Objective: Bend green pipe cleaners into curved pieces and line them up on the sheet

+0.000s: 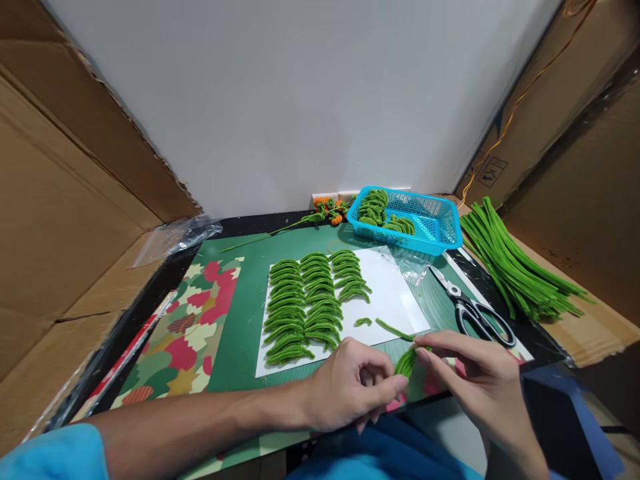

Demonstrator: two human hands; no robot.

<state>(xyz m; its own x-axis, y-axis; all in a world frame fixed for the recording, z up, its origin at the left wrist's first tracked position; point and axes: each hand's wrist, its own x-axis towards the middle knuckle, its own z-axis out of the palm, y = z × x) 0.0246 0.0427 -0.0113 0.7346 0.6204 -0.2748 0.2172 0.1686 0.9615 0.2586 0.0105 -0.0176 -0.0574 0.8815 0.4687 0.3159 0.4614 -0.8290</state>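
Note:
My left hand (pixel 350 385) is closed, its thumb and finger pinching the lower end of a small green fuzzy bundle (pixel 406 362). At the bundle's upper end, my right hand (pixel 473 373) pinches with thumb and forefinger. A loose green stem piece (pixel 394 329) reaches up to the left from the right fingertips. Three columns of curved green pieces (pixel 287 313) lie on a white sheet (pixel 387 283). One short green piece (pixel 363 322) rests apart on the sheet.
A blue basket (pixel 437 230) at the back holds green pieces. Black-handled scissors (pixel 473 310) and long green stems (pixel 520 273) lie at the right. An orange-and-green sprig (pixel 330 210) is behind the sheet. Cardboard walls (pixel 75 153) stand at both sides.

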